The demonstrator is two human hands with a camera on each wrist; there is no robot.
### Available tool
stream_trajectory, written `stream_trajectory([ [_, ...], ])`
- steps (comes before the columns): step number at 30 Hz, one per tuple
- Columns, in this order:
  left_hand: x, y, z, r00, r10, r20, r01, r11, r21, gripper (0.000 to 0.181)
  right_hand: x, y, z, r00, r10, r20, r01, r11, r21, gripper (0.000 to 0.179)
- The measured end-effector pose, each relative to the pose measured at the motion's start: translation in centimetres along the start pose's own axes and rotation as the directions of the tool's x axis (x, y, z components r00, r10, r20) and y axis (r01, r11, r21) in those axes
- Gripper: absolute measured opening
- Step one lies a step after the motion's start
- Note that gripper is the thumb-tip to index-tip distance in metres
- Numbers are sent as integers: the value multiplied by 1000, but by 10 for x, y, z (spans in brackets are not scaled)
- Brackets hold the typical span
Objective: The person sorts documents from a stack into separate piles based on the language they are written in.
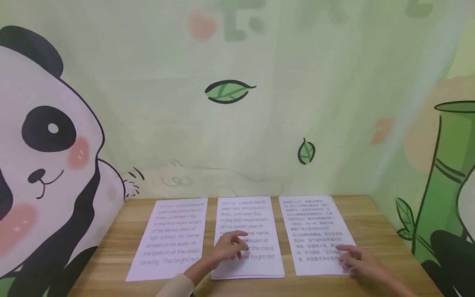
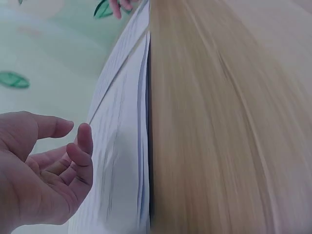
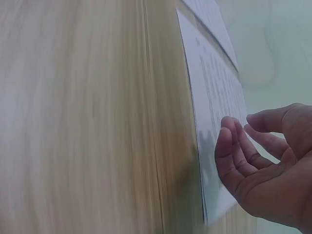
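Over the middle stack of printed sheets (image 1: pixel 246 214) hovers my left hand (image 1: pixel 230 247), its fingers loosely bent and holding nothing. The left wrist view shows that hand (image 2: pixel 48 170) beside the sheets (image 2: pixel 127 131), whose layered edges show along the table side. My right hand (image 1: pixel 358 260) is at the lower right corner of the sheet with Chinese text (image 1: pixel 309 231). In the right wrist view its fingers (image 3: pixel 228 146) curve loosely with nothing between them, and a shadow falls on the paper below.
On the left of the wooden table (image 1: pixel 107 247) lies another sheet with English text (image 1: pixel 174 231). A green cloth backdrop (image 1: pixel 237 136) with a panda (image 1: pixel 48 144), leaves and bamboo (image 1: pixel 445 177) rises behind the table and along its sides.
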State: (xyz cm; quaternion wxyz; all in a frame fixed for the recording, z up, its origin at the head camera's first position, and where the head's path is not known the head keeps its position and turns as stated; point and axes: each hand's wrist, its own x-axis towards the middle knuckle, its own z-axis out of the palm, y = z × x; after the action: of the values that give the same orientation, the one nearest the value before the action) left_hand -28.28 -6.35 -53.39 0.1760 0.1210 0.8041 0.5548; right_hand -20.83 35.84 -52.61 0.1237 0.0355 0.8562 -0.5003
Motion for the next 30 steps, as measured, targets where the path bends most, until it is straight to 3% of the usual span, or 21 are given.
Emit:
stream_trajectory([
  [3, -11, -11, -23, 1000, -13, -19, 13, 1000, 10, 50, 2, -7, 13, 991, -108, 76, 105, 994, 44, 45],
  [6, -24, -22, -42, 997, -57, -59, 57, 998, 10, 51, 4, -13, 28, 970, -195, 145, 184, 979, 89, 47],
  [9, -38, -31, -56, 985, -113, -127, 116, 993, 16, 51, 7, -18, 43, 953, -233, 195, 212, 969, 123, 48],
  [13, -53, -38, -68, 968, -122, -219, 138, 989, 59, 51, 13, -25, 61, 931, -268, 247, 233, 959, 163, 48],
  [15, -58, -40, -71, 966, -108, -235, 133, 987, 94, 52, 16, -29, 70, 920, -282, 272, 241, 955, 174, 49],
  [18, -61, -44, -71, 975, -87, -204, 112, 987, 117, 53, 20, -35, 80, 916, -253, 312, 199, 960, 195, 52],
  [22, -63, -47, -68, 986, -96, -138, 109, 990, 93, 54, 25, -43, 93, 920, -172, 351, 106, 974, 200, 56],
  [30, -63, -47, -64, 986, -115, -123, 124, 990, 71, 54, 30, -50, 112, 920, -154, 362, 76, 972, 221, 60],
])
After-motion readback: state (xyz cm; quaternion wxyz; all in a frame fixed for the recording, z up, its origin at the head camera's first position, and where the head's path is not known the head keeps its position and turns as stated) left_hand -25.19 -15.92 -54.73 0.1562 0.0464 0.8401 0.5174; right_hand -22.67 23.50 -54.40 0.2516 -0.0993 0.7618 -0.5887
